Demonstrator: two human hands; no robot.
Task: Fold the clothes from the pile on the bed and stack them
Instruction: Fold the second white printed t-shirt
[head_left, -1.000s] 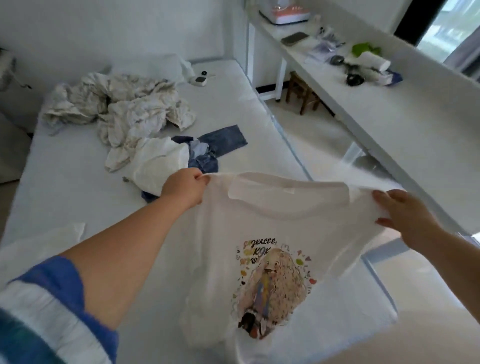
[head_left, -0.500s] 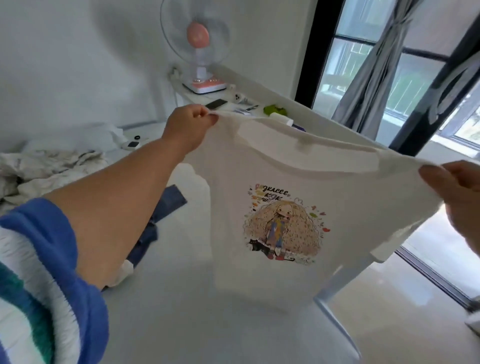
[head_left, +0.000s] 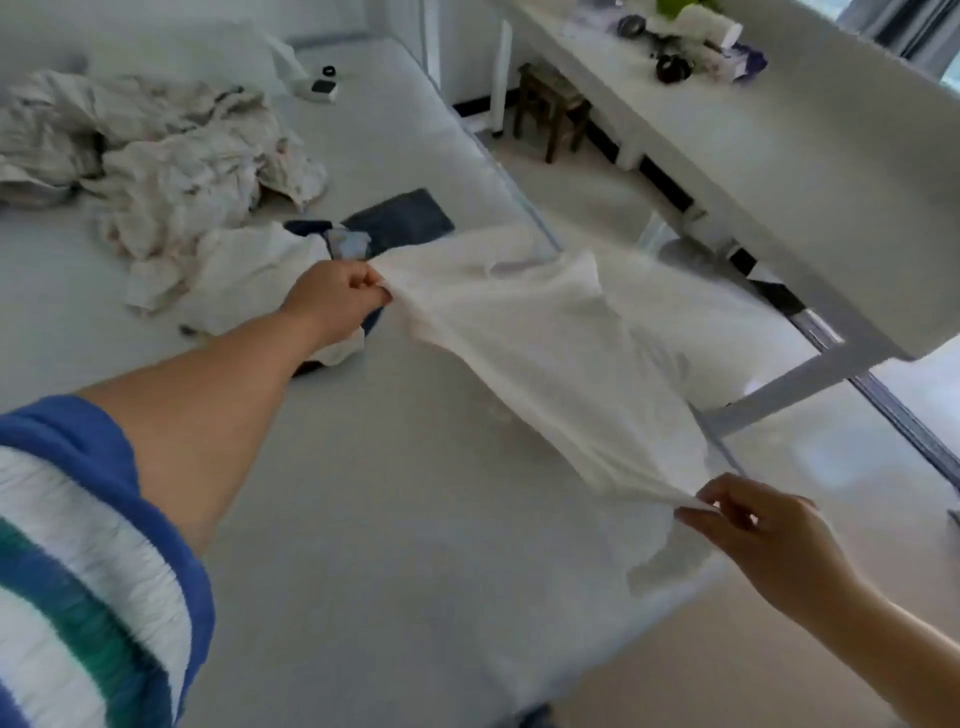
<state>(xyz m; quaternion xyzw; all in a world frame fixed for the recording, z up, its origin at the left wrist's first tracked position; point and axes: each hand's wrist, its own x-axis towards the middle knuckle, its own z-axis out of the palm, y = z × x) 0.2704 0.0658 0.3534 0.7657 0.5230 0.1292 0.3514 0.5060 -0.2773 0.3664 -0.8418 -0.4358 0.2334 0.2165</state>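
Note:
A white T-shirt (head_left: 550, 358) is stretched above the right side of the bed (head_left: 363, 519), plain side up, its print hidden. My left hand (head_left: 337, 301) pinches one shoulder at the far end. My right hand (head_left: 763, 530) pinches the other shoulder near the bed's right edge. The rest of the shirt sags between them and hangs over the edge. The pile of clothes (head_left: 171, 171) lies crumpled at the far left of the bed, with a white garment (head_left: 249, 275) and dark jeans (head_left: 400, 218) beside my left hand.
A long white desk (head_left: 779, 171) runs along the right, with small items on top and a wooden stool (head_left: 550, 114) under it. A narrow floor gap separates it from the bed. A small device (head_left: 322, 85) lies near the pillow.
The shirt was held up upright with its print facing me. Now it is lowered over the bed, turned print side down, and my view has dropped back to the bed.

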